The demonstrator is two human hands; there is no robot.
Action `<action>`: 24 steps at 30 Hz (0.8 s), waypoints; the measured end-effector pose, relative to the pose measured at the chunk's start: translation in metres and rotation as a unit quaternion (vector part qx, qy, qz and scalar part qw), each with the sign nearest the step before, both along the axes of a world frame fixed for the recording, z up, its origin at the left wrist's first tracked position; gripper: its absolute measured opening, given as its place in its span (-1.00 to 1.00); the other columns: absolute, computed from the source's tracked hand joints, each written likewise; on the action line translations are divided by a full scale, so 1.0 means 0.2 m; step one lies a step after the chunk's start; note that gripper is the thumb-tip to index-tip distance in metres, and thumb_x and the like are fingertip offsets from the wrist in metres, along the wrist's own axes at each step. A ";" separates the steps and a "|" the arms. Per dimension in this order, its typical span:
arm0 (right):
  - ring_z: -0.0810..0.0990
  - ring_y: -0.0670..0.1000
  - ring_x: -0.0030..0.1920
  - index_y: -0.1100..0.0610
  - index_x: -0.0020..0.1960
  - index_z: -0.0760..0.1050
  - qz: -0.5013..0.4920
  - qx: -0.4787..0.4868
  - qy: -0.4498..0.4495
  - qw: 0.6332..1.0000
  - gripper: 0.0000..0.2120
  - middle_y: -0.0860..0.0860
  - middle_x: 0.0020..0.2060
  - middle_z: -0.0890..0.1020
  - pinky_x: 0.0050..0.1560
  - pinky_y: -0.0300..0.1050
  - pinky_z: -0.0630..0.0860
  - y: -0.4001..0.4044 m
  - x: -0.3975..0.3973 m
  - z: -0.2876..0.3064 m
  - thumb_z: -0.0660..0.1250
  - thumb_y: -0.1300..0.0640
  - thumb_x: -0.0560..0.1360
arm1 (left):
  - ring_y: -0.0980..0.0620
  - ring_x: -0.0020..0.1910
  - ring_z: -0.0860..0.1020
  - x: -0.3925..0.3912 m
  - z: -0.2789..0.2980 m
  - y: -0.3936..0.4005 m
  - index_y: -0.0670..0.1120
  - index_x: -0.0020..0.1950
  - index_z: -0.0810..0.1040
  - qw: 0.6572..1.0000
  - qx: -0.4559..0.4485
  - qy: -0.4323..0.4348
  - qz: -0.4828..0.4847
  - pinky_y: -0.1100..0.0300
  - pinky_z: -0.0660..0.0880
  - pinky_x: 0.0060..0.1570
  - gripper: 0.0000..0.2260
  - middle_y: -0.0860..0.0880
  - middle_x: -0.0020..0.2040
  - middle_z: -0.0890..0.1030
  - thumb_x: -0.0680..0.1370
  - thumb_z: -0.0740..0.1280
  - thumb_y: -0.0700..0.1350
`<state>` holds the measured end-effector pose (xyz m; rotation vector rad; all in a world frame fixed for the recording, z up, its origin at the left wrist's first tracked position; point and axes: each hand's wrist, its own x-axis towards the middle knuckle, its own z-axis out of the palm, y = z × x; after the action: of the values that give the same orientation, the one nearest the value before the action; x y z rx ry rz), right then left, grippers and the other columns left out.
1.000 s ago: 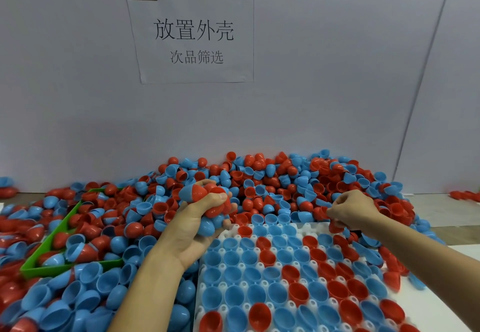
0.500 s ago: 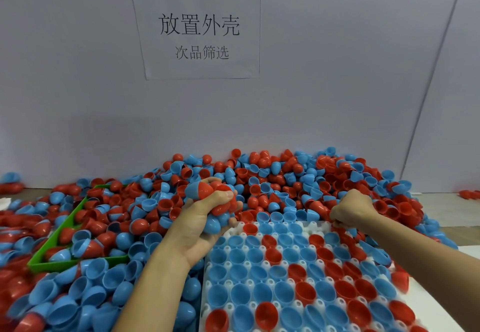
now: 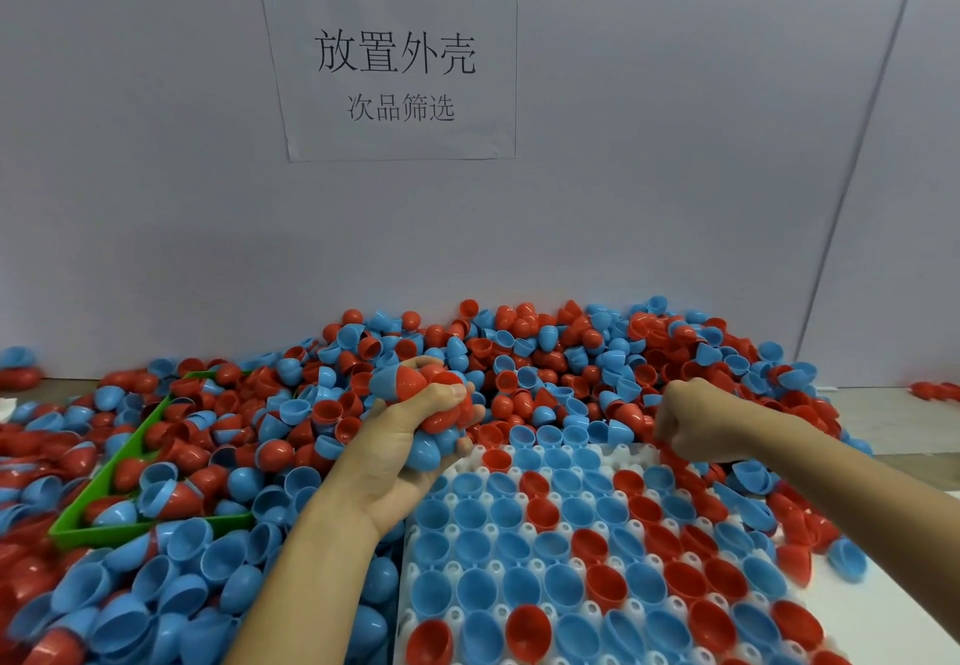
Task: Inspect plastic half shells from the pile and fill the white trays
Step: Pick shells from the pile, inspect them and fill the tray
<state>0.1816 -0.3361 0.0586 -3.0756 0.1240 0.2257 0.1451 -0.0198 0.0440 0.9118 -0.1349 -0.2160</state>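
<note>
A big pile of red and blue half shells (image 3: pixel 571 352) lies against the wall. In front of it sits a white tray (image 3: pixel 631 454) with most cups holding blue or red shells. My left hand (image 3: pixel 400 435) is raised above the tray's far left corner and grips a handful of red and blue shells (image 3: pixel 441 404). My right hand (image 3: pixel 691 420) is curled, knuckles toward me, at the tray's far right edge where the pile begins; what its fingers hold is hidden.
A green tray (image 3: pixel 130 456) with loose shells sits at the left, half buried. More blue shells (image 3: pixel 156 586) are heaped in the near left. A paper sign (image 3: pixel 395 66) hangs on the grey wall. A bare white surface (image 3: pixel 893 607) shows at the near right.
The view shifted slightly. My right hand has stayed curled at the tray's far right edge, and my left hand keeps the same handful raised.
</note>
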 end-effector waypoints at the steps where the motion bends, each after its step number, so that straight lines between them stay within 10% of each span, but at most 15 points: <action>1: 0.64 -0.04 -0.16 0.09 -0.06 0.68 0.007 -0.011 0.002 1.000 -0.79 -0.02 -0.19 0.66 -0.17 -0.24 0.65 0.00 0.00 0.00 0.32 0.33 0.53 | -0.13 -0.08 0.68 0.00 0.00 0.00 -0.02 0.02 0.60 1.000 0.001 0.001 0.000 0.14 0.57 -0.38 -0.66 -0.19 0.02 0.68 0.29 0.48 -0.25; 24: 0.63 -0.07 -0.21 0.09 -0.06 0.69 0.057 -0.011 -0.087 0.994 -0.80 -0.05 -0.16 0.67 -0.20 -0.25 0.64 -0.02 -0.06 -0.02 0.33 0.31 0.55 | -0.15 -0.08 0.68 -0.02 0.01 0.00 -0.03 0.07 0.58 1.000 -0.026 0.007 -0.009 0.14 0.57 -0.38 -0.68 -0.27 0.14 0.64 0.36 0.45 -0.28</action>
<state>0.1700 -0.3409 0.0539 -3.1088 -0.0586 -0.0400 0.1421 -0.0198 0.0466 0.8578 -0.1349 -0.2347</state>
